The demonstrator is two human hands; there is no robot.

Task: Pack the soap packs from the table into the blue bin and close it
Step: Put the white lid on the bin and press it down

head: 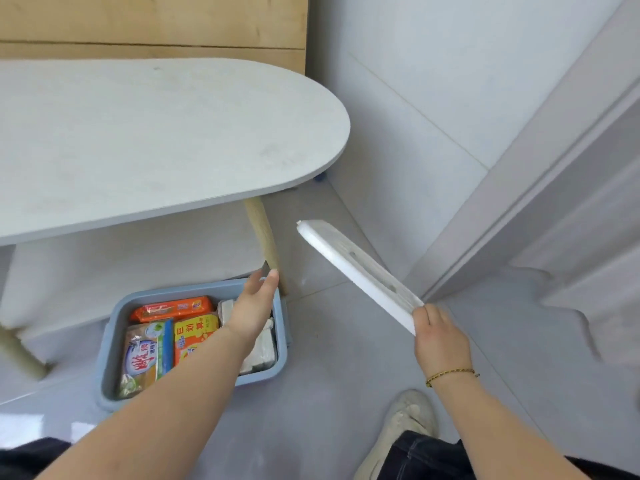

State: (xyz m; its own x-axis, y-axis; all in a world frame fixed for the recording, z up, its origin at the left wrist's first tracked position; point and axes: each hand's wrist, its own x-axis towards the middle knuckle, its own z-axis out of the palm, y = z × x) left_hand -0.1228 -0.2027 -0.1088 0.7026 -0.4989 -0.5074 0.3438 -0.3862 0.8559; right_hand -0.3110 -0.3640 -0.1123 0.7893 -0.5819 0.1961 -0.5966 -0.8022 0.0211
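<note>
The blue bin (pixel 111 344) sits open on the floor beside the table leg. Inside lie several soap packs: an orange one (pixel 172 308) at the far side, a yellow one (pixel 194 332), a white-and-blue one (pixel 145 358) and pale wrapped ones (pixel 265 348) on the right. My left hand (pixel 254 306) hovers over the bin's far right corner, fingers apart, holding nothing. My right hand (pixel 440 341) grips the white lid (pixel 356 268) by its near end and holds it tilted in the air to the right of the bin.
A white oval table (pixel 156 133) stands above and behind the bin, with a wooden leg (pixel 265 237) just past it. A white wall and door frame (pixel 519 202) lie to the right. My shoe (pixel 398 431) rests on the grey floor.
</note>
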